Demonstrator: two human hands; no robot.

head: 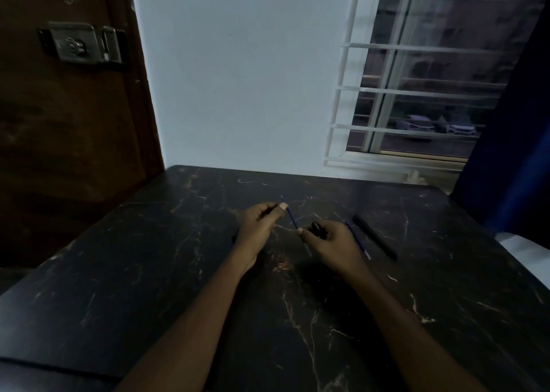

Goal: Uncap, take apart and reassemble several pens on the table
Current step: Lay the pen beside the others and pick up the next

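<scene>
Above the middle of the dark marble table (178,272) my left hand (257,231) pinches a thin blue refill (291,216) near its upper end, thumb on top. The refill slants down to the right toward my right hand (333,244). My right hand's fingers curl round a short black pen part (316,227), and one fingertip touches the refill's lower stretch. Just right of that hand a second blue refill (358,240) lies on the table, and beside it a whole black pen (375,237). A small dark piece (234,238) shows at the left edge of my left hand; what it is I cannot tell.
The table's far edge meets a white wall (238,94). A barred window (416,94) is at the back right, a brown door with a metal latch (80,43) at the left, and a blue curtain (512,168) at the right edge.
</scene>
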